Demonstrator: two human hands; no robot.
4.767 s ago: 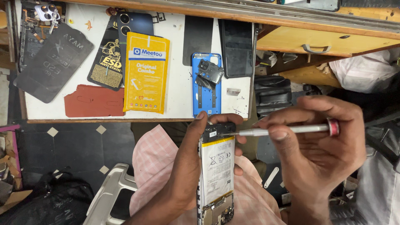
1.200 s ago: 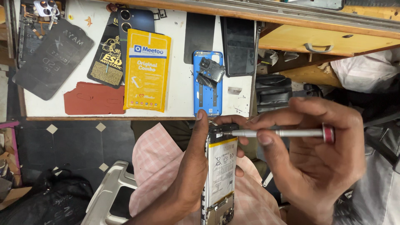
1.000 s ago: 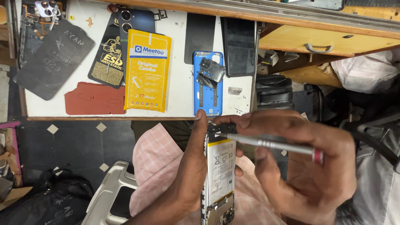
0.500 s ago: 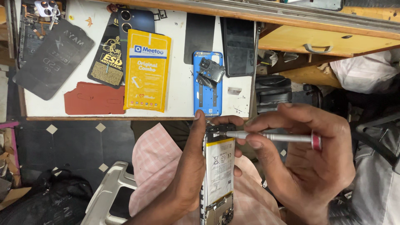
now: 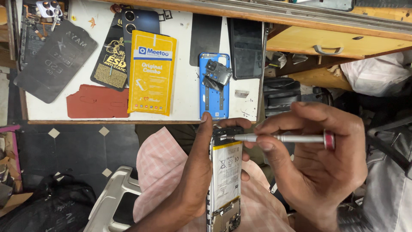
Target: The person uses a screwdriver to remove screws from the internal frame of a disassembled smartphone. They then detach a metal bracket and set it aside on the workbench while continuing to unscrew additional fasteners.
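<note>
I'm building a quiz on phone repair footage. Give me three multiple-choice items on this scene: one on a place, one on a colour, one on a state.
1. Where does the yellow packet lie?
A on the table
B on the floor
C in the drawer

2. What colour is the screwdriver's end cap?
A green
B red
C white

3. How is the phone in the left hand?
A back off, battery exposed
B closed
C screen lit

Key: 1 A, it rests flat on the white top; 2 B, a red cap shows by the right hand; 3 A, the battery is bare.
</note>
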